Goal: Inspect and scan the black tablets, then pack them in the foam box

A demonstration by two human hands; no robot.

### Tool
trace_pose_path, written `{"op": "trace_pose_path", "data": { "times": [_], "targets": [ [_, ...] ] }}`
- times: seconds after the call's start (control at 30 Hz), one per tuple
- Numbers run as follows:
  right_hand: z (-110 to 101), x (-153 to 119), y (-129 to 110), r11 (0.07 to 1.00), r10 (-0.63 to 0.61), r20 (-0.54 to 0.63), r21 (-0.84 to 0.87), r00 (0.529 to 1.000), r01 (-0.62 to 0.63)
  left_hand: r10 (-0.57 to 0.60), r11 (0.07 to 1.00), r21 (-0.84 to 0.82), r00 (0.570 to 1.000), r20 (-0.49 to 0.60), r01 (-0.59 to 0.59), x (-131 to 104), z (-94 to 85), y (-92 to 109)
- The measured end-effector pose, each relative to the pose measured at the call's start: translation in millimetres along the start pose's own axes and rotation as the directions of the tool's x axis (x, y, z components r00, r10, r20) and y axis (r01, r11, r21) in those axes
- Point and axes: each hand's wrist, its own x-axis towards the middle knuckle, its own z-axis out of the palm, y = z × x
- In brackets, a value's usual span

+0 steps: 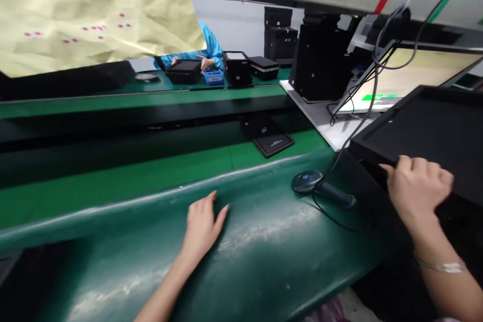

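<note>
My left hand [204, 221] rests low over the green mat [256, 256], thumb and fingers apart, holding nothing. At the right, my right hand [418, 186] has its fingers curled over the near edge of a large black tray or box [433, 131]; its fingertips are partly hidden. Between the hands, a black barcode scanner [334, 192] lies on the mat with its cable running upward. Beyond the mat's raised edge, a flat black device [273, 143] lies on the green belt.
A lit monitor [415, 78] stands behind the tray, with hanging cables before it. Yellow paper [94, 10] hangs at the upper left. Across the belt, a person in blue [214, 48] handles a black box [183, 71] beside a blue bin [214, 78]. Black stacks stand behind.
</note>
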Motion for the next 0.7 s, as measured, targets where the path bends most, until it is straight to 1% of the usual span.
{"op": "trace_pose_path", "data": {
  "times": [0.07, 0.13, 0.2, 0.23, 0.3, 0.37, 0.5, 0.6, 0.7],
  "targets": [
    [22, 10, -16, 0.986, 0.055, -0.032, -0.156, 0.998, -0.059, -0.020, 1.000, -0.016, 1.000, 0.025, 0.020, 43, 31.5, 40],
    [44, 15, -29, 0.979, 0.068, -0.038, -0.192, 0.997, -0.074, -0.060, 0.998, -0.012, 0.998, 0.031, 0.060, 80, 56.1, 77],
    [63, 14, -34, 0.975, 0.057, -0.037, -0.212, 0.998, -0.063, -0.107, 0.994, -0.018, 0.994, 0.036, 0.107, 111, 73.5, 108],
    [70, 13, -33, 0.973, 0.051, -0.039, -0.222, 0.998, -0.058, -0.137, 0.990, -0.024, 0.990, 0.040, 0.138, 124, 80.0, 121],
    [78, 9, -28, 0.969, 0.039, -0.044, -0.241, 0.998, -0.049, -0.189, 0.980, -0.047, 0.980, 0.056, 0.191, 146, 89.9, 139],
    [81, 6, -21, 0.966, 0.024, -0.042, -0.257, 0.999, -0.034, -0.236, 0.967, -0.079, 0.968, 0.083, 0.242, 164, 97.0, 149],
    [80, 2, -11, 0.963, -0.017, -0.010, -0.270, 1.000, 0.013, -0.355, 0.912, -0.159, 0.923, 0.152, 0.377, 190, 106.8, 154],
    [79, -1, -12, 0.961, -0.014, 0.003, -0.278, 1.000, 0.014, -0.409, 0.855, -0.266, 0.894, 0.182, 0.445, 197, 110.5, 156],
    [76, -4, -18, 0.961, -0.007, 0.012, -0.277, 1.000, 0.010, -0.433, 0.775, -0.422, 0.882, 0.186, 0.470, 196, 110.2, 156]
  ]
}}
